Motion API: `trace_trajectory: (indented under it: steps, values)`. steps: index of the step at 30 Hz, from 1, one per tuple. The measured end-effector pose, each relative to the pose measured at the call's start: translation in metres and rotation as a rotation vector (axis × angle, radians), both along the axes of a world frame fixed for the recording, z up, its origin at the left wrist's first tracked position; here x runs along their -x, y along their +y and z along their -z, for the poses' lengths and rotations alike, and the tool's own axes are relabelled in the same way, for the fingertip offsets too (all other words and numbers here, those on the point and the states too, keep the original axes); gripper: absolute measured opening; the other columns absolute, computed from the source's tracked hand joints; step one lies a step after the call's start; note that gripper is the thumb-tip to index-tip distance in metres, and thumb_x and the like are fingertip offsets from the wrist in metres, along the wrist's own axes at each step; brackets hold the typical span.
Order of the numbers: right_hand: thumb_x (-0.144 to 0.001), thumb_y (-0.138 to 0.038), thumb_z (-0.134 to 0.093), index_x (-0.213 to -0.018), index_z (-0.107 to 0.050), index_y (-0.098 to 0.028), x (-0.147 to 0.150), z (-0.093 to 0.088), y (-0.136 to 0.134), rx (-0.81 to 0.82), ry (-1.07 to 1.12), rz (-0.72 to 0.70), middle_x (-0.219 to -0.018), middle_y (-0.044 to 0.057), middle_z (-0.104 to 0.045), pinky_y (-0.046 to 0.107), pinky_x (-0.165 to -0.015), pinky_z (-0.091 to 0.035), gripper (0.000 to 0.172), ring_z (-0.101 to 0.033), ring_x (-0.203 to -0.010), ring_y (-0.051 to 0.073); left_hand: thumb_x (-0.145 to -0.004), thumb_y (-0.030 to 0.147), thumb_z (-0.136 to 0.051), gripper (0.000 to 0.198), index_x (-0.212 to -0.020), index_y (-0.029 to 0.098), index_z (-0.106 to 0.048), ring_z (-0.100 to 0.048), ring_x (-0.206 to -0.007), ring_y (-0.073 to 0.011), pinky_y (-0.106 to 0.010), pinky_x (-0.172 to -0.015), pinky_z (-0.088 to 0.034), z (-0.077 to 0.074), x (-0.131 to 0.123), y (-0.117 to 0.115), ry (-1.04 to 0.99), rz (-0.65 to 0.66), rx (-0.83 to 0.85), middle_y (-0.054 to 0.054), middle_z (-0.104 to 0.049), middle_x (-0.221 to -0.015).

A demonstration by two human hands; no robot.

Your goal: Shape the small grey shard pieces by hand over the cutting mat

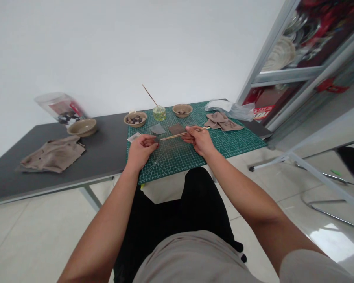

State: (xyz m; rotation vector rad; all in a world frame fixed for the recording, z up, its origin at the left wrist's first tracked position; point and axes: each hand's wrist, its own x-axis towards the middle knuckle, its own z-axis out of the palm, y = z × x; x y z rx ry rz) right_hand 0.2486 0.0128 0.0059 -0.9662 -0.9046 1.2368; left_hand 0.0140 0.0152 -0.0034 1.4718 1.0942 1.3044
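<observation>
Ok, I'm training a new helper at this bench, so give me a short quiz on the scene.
1. Which hand holds the long thin wooden stick above the green gridded cutting mat: left or right?
2. True or false: the crumpled beige cloth at the far left lies on the green gridded cutting mat.
3. What stands in the small glass jar of yellow-green liquid?

Key:
1. The right hand.
2. False: it lies on the grey tabletop.
3. A second thin wooden stick.
</observation>
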Motion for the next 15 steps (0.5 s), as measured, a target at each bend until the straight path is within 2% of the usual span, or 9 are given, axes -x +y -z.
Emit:
trace_trajectory:
  steps: [9, 15]
  values:
    - [-0.066, -0.045, -0.083, -0.075, -0.057, -0.018, 0.0009, 0.0013, 0.0, -0.02, 0.012, -0.018, -0.064, -0.001, -0.07, 0.019, -0.048, -0.057, 0.038, -0.07, -0.057, 0.015, -0.063, 0.029, -0.078, 0.034, -0.092, 0.015, -0.066, -0.068, -0.071, -0.0155, -0.032, -0.075, -0.057, 0.0003, 0.0004, -0.0046, 0.002, 0.06, -0.001, 0.001, -0.066, -0.071]
    - [-0.068, -0.046, -0.082, -0.075, -0.058, -0.019, -0.0009, 0.0045, 0.0003, -0.065, 0.044, 0.028, -0.063, -0.002, -0.069, 0.018, -0.046, -0.055, 0.038, -0.069, -0.056, 0.014, -0.062, 0.028, -0.079, 0.034, -0.091, 0.015, -0.067, -0.067, -0.069, -0.0141, -0.03, -0.072, -0.056, -0.0002, 0.0, -0.0063, 0.006, 0.042, -0.024, 0.0, -0.067, -0.072]
